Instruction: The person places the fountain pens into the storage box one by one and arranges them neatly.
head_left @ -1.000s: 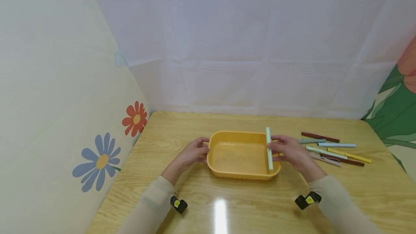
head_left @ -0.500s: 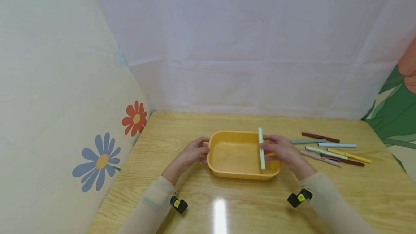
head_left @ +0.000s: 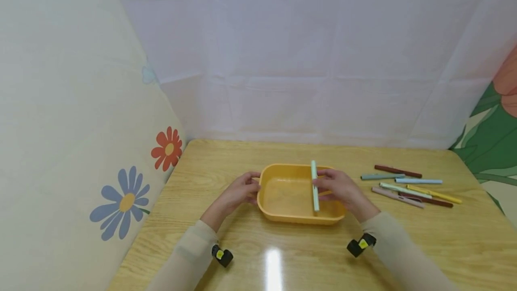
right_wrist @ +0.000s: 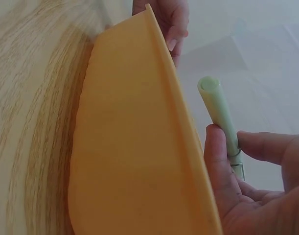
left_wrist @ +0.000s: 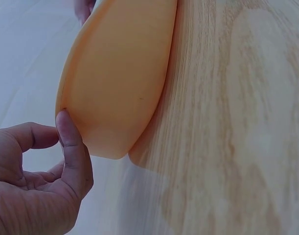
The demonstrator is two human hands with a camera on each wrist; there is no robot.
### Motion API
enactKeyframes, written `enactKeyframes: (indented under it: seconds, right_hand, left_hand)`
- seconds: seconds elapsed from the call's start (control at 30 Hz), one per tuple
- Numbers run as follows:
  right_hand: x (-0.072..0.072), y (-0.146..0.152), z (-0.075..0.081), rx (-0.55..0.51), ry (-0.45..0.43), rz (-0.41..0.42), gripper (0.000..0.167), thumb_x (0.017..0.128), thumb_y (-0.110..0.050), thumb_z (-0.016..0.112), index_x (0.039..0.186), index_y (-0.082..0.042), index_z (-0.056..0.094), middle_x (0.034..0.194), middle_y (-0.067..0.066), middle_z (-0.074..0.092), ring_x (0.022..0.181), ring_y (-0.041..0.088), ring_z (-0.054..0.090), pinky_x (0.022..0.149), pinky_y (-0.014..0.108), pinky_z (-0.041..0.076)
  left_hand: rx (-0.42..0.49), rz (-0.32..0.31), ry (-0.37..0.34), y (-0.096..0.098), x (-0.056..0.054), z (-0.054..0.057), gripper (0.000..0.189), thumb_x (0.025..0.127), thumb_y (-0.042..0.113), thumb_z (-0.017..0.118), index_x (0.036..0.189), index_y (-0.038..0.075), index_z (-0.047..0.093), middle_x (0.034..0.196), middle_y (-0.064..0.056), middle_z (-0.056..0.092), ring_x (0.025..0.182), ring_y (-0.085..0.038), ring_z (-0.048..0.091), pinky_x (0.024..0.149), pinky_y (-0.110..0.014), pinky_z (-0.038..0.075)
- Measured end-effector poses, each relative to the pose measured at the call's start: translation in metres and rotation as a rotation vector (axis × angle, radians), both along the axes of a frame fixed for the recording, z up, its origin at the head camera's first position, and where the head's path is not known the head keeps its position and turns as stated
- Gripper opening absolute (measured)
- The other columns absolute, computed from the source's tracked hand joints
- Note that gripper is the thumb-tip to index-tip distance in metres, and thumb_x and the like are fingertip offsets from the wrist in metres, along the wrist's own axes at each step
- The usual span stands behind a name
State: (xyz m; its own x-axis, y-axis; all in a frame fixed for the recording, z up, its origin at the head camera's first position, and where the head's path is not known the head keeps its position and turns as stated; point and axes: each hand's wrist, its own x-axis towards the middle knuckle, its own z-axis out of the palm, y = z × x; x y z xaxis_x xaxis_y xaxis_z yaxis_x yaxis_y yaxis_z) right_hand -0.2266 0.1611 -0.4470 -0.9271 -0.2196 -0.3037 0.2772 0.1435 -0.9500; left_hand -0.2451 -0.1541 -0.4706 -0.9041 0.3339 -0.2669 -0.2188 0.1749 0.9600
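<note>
A yellow-orange plastic tray point(head_left: 287, 195) rests on the wooden table. My left hand point(head_left: 241, 188) pinches its left rim between thumb and finger, as the left wrist view shows at the tray's end wall point(left_wrist: 117, 73). Over the right part of the tray, my right hand point(head_left: 343, 191) holds a pale green pen point(head_left: 315, 192) by its middle, pointing away from me. In the right wrist view the thumb and fingers grip the pen point(right_wrist: 218, 105) above the tray's rim, and one round end of it faces the camera.
Several pens lie loosely grouped right of the tray, among them a yellow pen point(head_left: 435, 193), a light blue pen point(head_left: 419, 181) and a dark brown pen point(head_left: 397, 171). A white cloth point(head_left: 274, 57) hangs behind the table point(head_left: 226, 156). A flowered panel point(head_left: 81, 102) stands left.
My right hand has carried the pale green pen leftward, from the tray's right end further over its inside. My left hand and the tray have stayed in place.
</note>
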Motion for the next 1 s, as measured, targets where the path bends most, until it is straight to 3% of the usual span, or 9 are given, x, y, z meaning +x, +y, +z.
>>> enactKeyframes:
  seconds: [0.4, 0.8, 1.0]
  right_hand:
    - [-0.004, -0.022, -0.005, -0.008, -0.002, -0.021, 0.052, 0.098, -0.012, 0.065, 0.141, 0.01, 0.047, 0.111, 0.017, 0.066, 0.089, 0.02, 0.066, 0.079, 0.037, 0.062]
    - [-0.007, -0.04, -0.01, 0.01, -0.031, -0.008, 0.049, 0.097, -0.012, 0.066, 0.139, 0.008, 0.049, 0.111, 0.018, 0.065, 0.095, 0.025, 0.065, 0.079, 0.036, 0.062]
    - [-0.011, -0.048, -0.015, -0.02, -0.054, -0.014, 0.045, 0.096, -0.005, 0.065, 0.135, 0.01, 0.05, 0.104, 0.015, 0.064, 0.087, 0.022, 0.064, 0.075, 0.036, 0.062]
  left_hand:
    - [0.001, -0.014, -0.001, -0.001, -0.001, 0.0, 0.052, 0.097, 0.007, 0.056, 0.145, -0.003, 0.042, 0.106, -0.014, 0.055, 0.086, -0.022, 0.063, 0.068, -0.029, 0.057]
    - [-0.004, -0.008, -0.007, -0.001, -0.001, 0.001, 0.051, 0.096, 0.007, 0.056, 0.145, -0.002, 0.044, 0.104, -0.013, 0.055, 0.084, -0.021, 0.063, 0.067, -0.029, 0.058]
    - [-0.004, -0.012, 0.001, -0.001, -0.001, -0.001, 0.052, 0.096, 0.007, 0.056, 0.145, -0.003, 0.043, 0.103, -0.012, 0.055, 0.083, -0.02, 0.062, 0.066, -0.029, 0.057]
